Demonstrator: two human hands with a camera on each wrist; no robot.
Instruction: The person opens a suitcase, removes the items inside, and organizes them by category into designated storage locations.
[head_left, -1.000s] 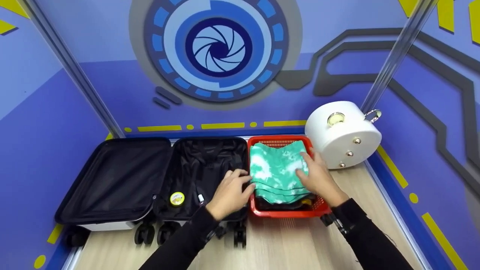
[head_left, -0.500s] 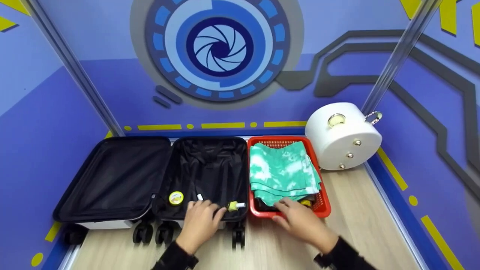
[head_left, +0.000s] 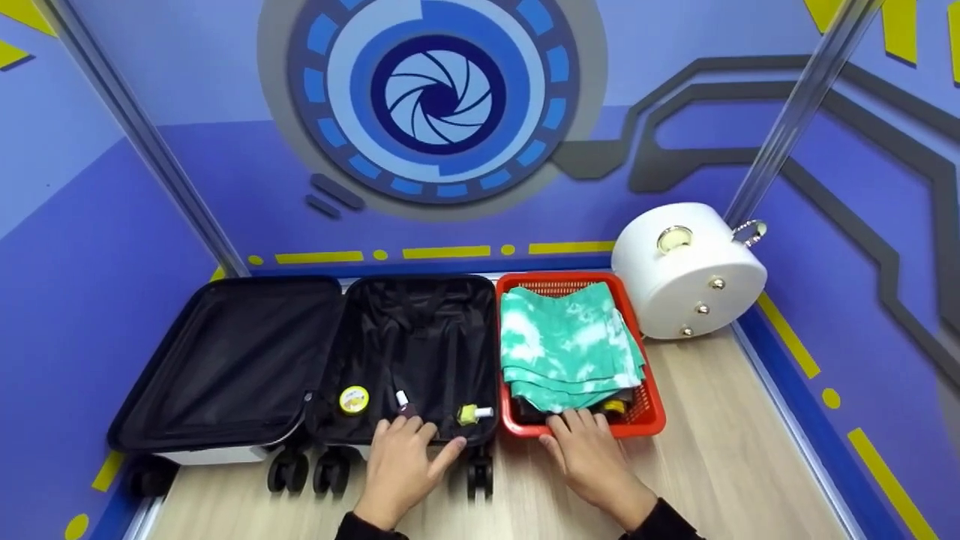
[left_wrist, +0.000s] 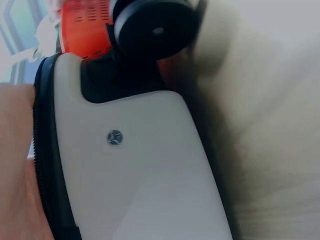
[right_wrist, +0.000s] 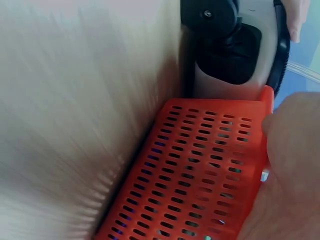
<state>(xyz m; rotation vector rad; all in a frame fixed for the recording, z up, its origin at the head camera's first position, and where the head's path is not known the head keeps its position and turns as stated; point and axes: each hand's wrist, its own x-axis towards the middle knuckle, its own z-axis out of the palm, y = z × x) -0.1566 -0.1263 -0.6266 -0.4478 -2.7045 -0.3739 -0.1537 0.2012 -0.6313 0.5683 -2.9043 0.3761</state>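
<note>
My left hand (head_left: 404, 465) rests at the front edge of the open suitcase (head_left: 420, 330), fingers loosely bent over the rim. Just past its fingertips lies a dark nail polish bottle (head_left: 405, 404) with a white cap. A yellow nail polish bottle (head_left: 470, 414) is to the right of it, and a round yellow tin (head_left: 353, 400) to the left. My right hand (head_left: 595, 463) touches the front rim of the red basket (right_wrist: 200, 165), its fingers reaching over the edge. Green tie-dye cloth (head_left: 566, 341) lies folded in that basket, over darker items.
The suitcase's black-lined lid half (head_left: 232, 360) lies spread to the left. A white drum-shaped bag (head_left: 686, 270) with gold studs stands behind the basket's right side. Suitcase wheels (head_left: 481, 476) stick out at the front over the wooden tabletop (head_left: 720, 442). Blue walls enclose the back and sides.
Both hands have come toward the front: the left from the basket's left side to the suitcase edge, the right off the green cloth to the basket's front rim. The yellow bottle is now uncovered.
</note>
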